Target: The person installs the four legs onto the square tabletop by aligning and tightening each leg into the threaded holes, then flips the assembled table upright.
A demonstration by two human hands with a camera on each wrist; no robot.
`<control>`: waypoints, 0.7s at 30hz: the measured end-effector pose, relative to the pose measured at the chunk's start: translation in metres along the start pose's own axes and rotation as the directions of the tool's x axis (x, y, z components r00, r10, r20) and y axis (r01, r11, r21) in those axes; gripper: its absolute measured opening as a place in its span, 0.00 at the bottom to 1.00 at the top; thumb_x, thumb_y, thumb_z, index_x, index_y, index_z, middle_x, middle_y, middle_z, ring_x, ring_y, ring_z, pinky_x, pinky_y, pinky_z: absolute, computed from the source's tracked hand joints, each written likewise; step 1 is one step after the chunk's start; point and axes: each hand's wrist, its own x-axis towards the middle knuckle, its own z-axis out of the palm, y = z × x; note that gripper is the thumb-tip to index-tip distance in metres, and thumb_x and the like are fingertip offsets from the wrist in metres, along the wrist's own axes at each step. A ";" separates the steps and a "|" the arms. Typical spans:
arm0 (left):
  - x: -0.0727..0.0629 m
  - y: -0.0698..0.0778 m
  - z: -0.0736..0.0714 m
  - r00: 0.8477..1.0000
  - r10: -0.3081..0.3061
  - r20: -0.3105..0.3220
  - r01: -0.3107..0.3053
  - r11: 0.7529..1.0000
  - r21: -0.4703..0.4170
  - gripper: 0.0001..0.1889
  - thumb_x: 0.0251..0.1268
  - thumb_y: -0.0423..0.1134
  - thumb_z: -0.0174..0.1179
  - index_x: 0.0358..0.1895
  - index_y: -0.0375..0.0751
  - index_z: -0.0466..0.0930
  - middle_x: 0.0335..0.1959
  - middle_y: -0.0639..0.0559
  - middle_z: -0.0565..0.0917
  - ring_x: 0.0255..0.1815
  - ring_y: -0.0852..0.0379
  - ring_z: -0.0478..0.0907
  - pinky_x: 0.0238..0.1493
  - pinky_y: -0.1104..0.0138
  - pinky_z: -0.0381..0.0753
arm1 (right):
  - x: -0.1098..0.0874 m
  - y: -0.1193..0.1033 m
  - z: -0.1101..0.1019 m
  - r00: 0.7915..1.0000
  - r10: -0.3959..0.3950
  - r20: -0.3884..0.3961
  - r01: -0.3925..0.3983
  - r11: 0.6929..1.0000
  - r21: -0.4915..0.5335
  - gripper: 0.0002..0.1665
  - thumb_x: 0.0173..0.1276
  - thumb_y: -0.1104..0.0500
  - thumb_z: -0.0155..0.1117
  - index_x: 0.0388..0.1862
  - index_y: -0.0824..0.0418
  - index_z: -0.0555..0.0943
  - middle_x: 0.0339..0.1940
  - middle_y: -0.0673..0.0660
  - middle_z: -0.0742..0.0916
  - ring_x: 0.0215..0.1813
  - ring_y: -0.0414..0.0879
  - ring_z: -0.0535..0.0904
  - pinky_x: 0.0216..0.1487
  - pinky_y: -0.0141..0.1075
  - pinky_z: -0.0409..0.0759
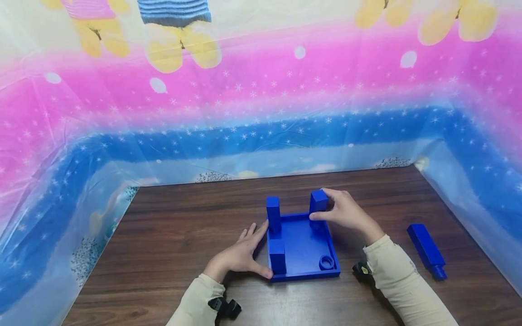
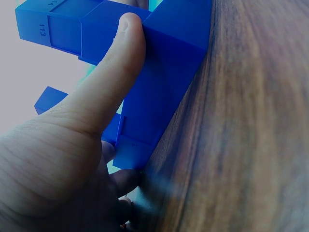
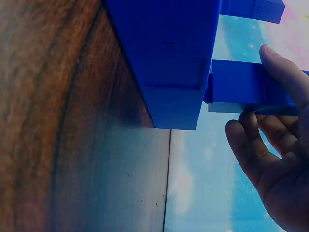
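A blue square tray with a raised rim lies on the table. Square blue posts stand at its corners: a back left post, a front left post and a back right post. My right hand pinches the back right post between thumb and fingers; in the right wrist view a narrow neck shows between this post and the tray. At the front right corner sits a round socket. With fingers spread, my left hand rests against the tray's left side, its thumb touching the front corner.
A loose blue post with a round peg end lies on the wooden table, right of my right forearm. A printed pink and blue sheet hangs behind and along the sides of the table.
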 end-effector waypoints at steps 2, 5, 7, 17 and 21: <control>0.000 0.000 0.000 1.000 -0.005 0.002 0.005 1.000 -0.002 0.72 0.50 0.54 0.84 0.88 0.41 0.35 0.88 0.43 0.43 0.87 0.38 0.27 0.83 0.42 0.30 | 0.000 0.000 0.001 1.000 0.002 -0.008 -0.002 1.000 0.009 0.23 0.60 0.49 0.85 0.46 0.56 0.82 0.34 0.49 0.88 0.35 0.47 0.82 0.38 0.41 0.82; -0.001 0.001 -0.001 1.000 -0.003 0.002 0.003 1.000 -0.004 0.72 0.50 0.54 0.84 0.87 0.41 0.35 0.88 0.42 0.43 0.87 0.38 0.27 0.83 0.42 0.30 | 0.000 0.000 0.001 1.000 0.000 -0.023 0.000 1.000 0.002 0.22 0.60 0.49 0.85 0.43 0.55 0.82 0.33 0.48 0.88 0.35 0.47 0.83 0.37 0.41 0.82; 0.000 0.001 -0.001 1.000 0.002 0.000 -0.002 1.000 -0.002 0.72 0.51 0.53 0.84 0.87 0.40 0.35 0.88 0.42 0.43 0.87 0.37 0.27 0.83 0.42 0.30 | 0.000 0.000 0.002 1.000 -0.002 -0.030 0.002 1.000 -0.006 0.21 0.60 0.49 0.85 0.43 0.55 0.82 0.34 0.48 0.88 0.36 0.46 0.85 0.38 0.42 0.83; -0.001 0.002 -0.001 1.000 0.009 -0.002 -0.009 1.000 -0.002 0.72 0.51 0.53 0.84 0.87 0.39 0.35 0.88 0.42 0.43 0.87 0.37 0.27 0.83 0.42 0.30 | 0.001 -0.003 0.003 0.999 0.029 -0.042 -0.030 1.000 -0.009 0.25 0.59 0.47 0.85 0.46 0.56 0.82 0.33 0.49 0.89 0.34 0.45 0.86 0.35 0.42 0.84; -0.001 0.002 -0.001 1.000 0.007 -0.001 -0.007 1.000 -0.001 0.72 0.51 0.53 0.84 0.87 0.39 0.35 0.88 0.42 0.43 0.87 0.37 0.27 0.83 0.42 0.30 | 0.001 -0.002 0.003 0.998 0.044 -0.035 -0.044 0.999 -0.011 0.25 0.60 0.47 0.85 0.47 0.56 0.81 0.33 0.49 0.88 0.34 0.46 0.85 0.34 0.42 0.83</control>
